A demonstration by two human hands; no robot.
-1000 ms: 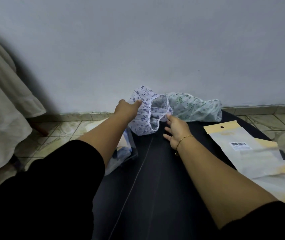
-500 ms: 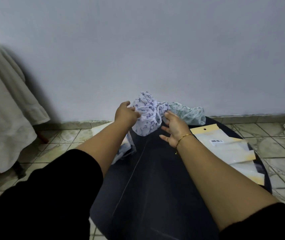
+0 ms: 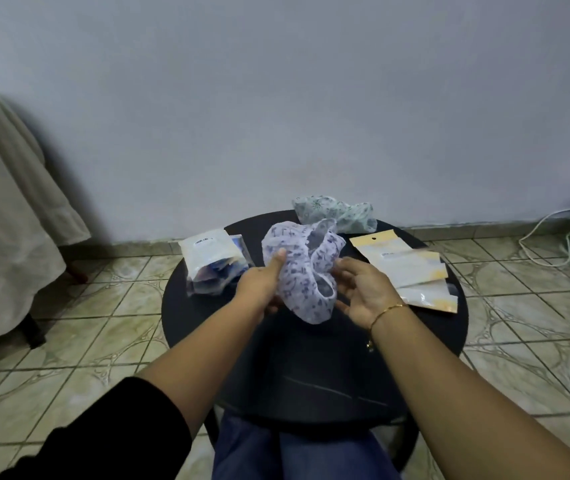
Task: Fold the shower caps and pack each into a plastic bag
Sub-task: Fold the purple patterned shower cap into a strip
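The left hand [image 3: 263,285] grips the purple cap [image 3: 302,271] from the left, thumb up against the fabric and fingers curled into its folds. The right hand [image 3: 363,292] is at the cap's right side with the palm turned inward and the fingers spread, fingertips touching the fabric; it does not clasp it. The cap hangs bunched between the two hands, raised over the middle of the table [image 3: 311,358].

Both forearms reach forward from the bottom of the view; a bracelet [image 3: 385,311] circles the right wrist, and a black sleeve [image 3: 103,434] covers the left upper arm.

The table is round and black. At its left edge lies a stack of filled bags [image 3: 212,265]. At its right lie empty bags [image 3: 408,271] with tan headers, fanned and overlapping. At the far edge, by the wall [image 3: 276,98], sits a crumpled green cap [image 3: 335,213].

The floor [image 3: 103,323] is tiled. A pale cloth [image 3: 9,220] hangs over furniture at left, and a white cable [image 3: 546,237] runs along the floor at right.
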